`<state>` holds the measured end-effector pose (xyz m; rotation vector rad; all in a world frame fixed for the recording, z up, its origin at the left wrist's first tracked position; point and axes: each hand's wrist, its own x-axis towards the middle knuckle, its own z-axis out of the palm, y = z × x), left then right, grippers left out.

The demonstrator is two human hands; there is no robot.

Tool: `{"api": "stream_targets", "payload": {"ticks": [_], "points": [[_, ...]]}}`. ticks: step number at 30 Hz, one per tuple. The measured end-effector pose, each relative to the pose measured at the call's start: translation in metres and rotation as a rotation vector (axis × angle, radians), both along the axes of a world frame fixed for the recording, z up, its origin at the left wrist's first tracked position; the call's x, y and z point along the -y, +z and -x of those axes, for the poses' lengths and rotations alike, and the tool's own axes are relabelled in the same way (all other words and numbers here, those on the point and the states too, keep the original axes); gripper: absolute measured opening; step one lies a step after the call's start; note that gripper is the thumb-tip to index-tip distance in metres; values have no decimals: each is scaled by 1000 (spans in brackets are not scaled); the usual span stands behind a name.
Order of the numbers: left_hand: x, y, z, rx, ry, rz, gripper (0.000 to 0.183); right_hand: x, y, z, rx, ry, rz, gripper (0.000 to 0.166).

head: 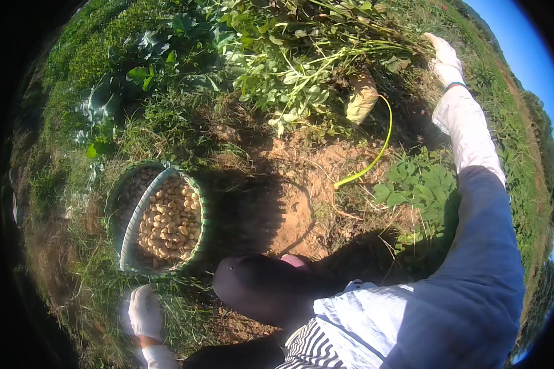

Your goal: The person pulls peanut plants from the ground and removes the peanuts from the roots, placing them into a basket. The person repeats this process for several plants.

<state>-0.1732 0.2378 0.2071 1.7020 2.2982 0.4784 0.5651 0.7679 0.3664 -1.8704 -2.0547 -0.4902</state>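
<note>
My right hand (445, 60), in a white glove, is stretched out to the far right end of a heap of leafy cut or pulled plants (304, 69). It touches or lies close beside the stem ends, and whether its fingers grip any stems is unclear. Low at the left, my white-gloved left hand (145, 311) hangs over grass just below a woven green basket (203, 217). The fingers of that hand are mostly turned from view. Unshelled peanuts (168, 223) fill much of the basket, and a pale wrapped handle (141, 214) arches over them.
A yellowing leaf (361, 107) with a long curved stalk (383, 147) hangs from the heap over bare reddish soil (300, 217). Low green leaves (422, 182) grow beneath my right arm. My bent knee (258, 286) is right of the basket. Broad-leaved plants (99, 108) stand upper left.
</note>
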Motion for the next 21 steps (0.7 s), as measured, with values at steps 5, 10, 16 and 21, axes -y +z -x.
{"api": "stream_targets", "payload": {"ticks": [5, 10, 16, 21], "points": [[13, -25, 8, 2, 81, 213, 21, 57, -84, -65, 98, -766, 202, 80], [37, -42, 22, 145, 181, 339, 22, 88, -140, -65, -487, -301, 46, 47], [43, -41, 30, 91, 145, 210, 23, 162, -139, 136, -617, 236, 88, 21], [92, -35, 37, 305, 429, 72, 22, 195, -173, 235, -351, 683, 565, 16]]}}
